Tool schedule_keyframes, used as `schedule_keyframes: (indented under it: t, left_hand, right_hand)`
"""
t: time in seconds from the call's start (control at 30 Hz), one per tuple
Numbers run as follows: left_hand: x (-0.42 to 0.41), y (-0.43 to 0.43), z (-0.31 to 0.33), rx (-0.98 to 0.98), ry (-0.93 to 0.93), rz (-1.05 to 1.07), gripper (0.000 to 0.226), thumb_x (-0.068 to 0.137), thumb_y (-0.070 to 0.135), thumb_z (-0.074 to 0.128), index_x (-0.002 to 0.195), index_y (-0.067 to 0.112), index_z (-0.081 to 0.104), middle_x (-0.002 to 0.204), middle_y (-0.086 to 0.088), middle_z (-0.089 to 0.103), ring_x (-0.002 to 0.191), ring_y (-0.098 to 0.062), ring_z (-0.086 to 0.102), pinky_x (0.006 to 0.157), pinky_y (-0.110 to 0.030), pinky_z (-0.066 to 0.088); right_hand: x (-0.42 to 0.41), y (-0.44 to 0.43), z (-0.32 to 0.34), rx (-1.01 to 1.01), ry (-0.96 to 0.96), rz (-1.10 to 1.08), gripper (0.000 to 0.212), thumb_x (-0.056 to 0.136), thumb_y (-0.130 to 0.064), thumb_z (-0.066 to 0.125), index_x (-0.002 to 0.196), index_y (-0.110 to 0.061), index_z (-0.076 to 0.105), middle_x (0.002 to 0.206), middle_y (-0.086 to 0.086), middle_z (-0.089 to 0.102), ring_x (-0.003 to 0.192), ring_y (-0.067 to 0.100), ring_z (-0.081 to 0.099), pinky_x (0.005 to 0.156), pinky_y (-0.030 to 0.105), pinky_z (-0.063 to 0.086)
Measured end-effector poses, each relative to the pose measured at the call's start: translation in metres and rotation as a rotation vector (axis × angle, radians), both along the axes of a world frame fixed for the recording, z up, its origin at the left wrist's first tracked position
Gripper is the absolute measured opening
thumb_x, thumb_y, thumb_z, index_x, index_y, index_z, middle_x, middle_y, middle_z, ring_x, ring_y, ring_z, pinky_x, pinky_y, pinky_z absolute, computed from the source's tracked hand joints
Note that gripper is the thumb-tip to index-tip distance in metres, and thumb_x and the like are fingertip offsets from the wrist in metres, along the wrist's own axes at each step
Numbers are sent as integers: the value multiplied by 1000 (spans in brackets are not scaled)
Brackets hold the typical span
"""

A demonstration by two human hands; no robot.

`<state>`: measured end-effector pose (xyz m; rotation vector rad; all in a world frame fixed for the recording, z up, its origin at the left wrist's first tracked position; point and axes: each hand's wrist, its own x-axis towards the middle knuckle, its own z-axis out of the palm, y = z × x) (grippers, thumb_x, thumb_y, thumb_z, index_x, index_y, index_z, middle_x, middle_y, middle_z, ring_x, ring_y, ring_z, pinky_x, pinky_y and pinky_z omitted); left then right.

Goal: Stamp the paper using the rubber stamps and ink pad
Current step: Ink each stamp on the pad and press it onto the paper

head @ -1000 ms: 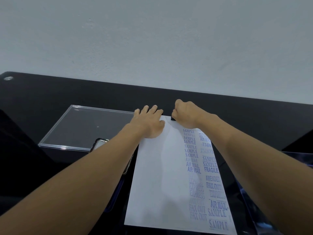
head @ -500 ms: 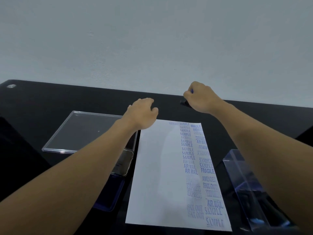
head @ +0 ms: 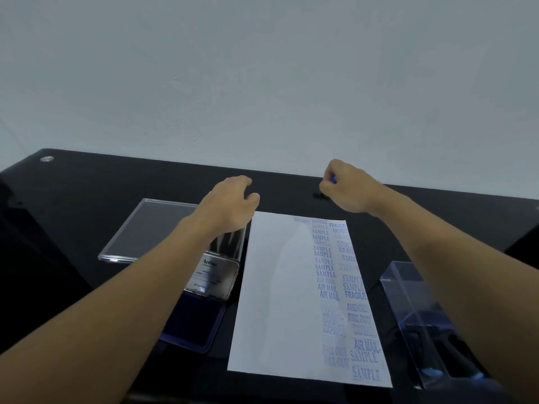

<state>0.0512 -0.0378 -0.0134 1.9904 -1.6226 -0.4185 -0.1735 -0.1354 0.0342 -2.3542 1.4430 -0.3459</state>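
While the right hand [head: 348,189] pinches a rubber stamp [head: 332,179] (mostly hidden) beyond the paper [head: 277,287], the left hand [head: 230,204] hangs loosely curled, empty, at its far-left corner.

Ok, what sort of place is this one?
Likely an office or home desk: a glossy black desktop against a bare pale wall, with a stamped paper sheet, an open blue ink pad and a clear plastic box.

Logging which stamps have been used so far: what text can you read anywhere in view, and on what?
"SAMPLE": paper, repeated
"AIR MAIL": paper
"FRAGILE": paper
"FAX OUT": paper
"AMENDED": paper
"EXPRESS": paper, smeared
"Artline": ink pad lid; finer print below is too blurred to read
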Motion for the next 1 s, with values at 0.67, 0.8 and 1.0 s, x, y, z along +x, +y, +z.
schedule_keyframes:
  t: [0.67,0.8,1.0]
  left_hand:
    - [86,186,-58,-35,36,307,42,97,27,53,135,11,52,138,-5,54,127,-20,48,106,-33,37]
    - [81,200,-79,-42,-50,310,40,96,27,51,133,12,56,137,-3,55,130,-21,46,113,-42,31]
    - [76,202,-92,-37,-188,317,46,99,32,46,140,14,49,154,-2,40,146,-18,27,121,-43,19]
  right_hand:
    - [97,151,-5,121,-18,482,10,91,-13,61,97,-21,62,85,-14,59,71,2,53,63,21,39]
    - [111,173,-15,169,-43,515,10,92,-12,59,97,-19,63,82,-14,60,71,4,54,65,21,42]
    - [119,192,-34,174,-14,495,9,102,-25,46,97,-22,52,92,-2,65,81,16,61,67,28,47]
